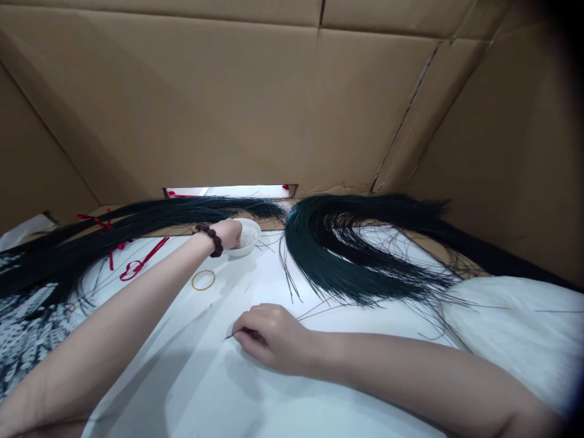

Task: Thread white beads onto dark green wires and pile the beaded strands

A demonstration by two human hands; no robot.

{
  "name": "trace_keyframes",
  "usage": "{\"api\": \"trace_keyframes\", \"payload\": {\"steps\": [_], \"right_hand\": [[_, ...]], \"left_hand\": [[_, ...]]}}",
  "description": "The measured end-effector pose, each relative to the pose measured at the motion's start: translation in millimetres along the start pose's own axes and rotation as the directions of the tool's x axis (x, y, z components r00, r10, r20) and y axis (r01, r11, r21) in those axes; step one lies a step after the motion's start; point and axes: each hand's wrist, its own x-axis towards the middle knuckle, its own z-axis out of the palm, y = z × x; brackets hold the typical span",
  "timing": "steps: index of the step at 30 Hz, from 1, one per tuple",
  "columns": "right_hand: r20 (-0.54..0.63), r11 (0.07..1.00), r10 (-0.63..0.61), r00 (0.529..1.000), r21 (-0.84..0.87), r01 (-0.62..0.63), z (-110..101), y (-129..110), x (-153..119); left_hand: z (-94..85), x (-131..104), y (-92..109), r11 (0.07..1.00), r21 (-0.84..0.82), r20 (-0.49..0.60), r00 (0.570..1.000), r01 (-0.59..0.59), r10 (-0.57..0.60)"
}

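My left hand [229, 233], with a dark braided band on its wrist, is curled into the near left side of a white bowl [250, 244]. Small whitish pieces lie in the bowl, too fine to make out. The left fingertips are hidden, so whatever they grip does not show. Nearer to me, just above the white table surface [237, 395], my right hand [276, 334] pinches a thin dark strand [229, 336]. Its tip sticks out to the left of the fingers. Behind the right hand lies a curved bundle of dark green strands [314, 261].
Another dark strand bundle [150, 213] stretches across the left, with red ties [104, 224]. A red ribbon [145, 258] and a yellow ring [203, 271] lie near my left forearm. Cardboard walls [219, 103] enclose the space, with a slot at the back. White plastic [520, 316] is at right.
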Motion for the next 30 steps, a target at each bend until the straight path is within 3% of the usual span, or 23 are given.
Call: {"api": "trace_keyframes", "payload": {"steps": [7, 12, 22, 30], "right_hand": [[-0.11, 0.995, 0.102, 0.989, -0.011, -0.104, -3.7, 8.5, 2.4], [-0.11, 0.981, 0.195, 0.975, 0.038, -0.192, -5.7, 13.2, 4.1], [-0.083, 0.976, 0.215, 0.973, 0.06, -0.21, -4.7, 12.2, 4.4], [-0.07, 0.974, 0.22, 0.973, 0.067, -0.216, -5.5, 12.0, 5.0]], "left_hand": [[2.7, 2.4, -0.8, 0.999, 0.03, 0.016, 1.0, -0.014, 0.013], [4.2, 2.4, -7.9, 0.999, -0.005, -0.033, 0.999, -0.038, 0.038], [-1.2, 3.5, -31.3, 0.962, -0.259, -0.183, 0.982, -0.083, 0.035], [0.7, 2.8, -37.4, 0.881, -0.454, -0.165, 0.984, -0.134, 0.064]]}}
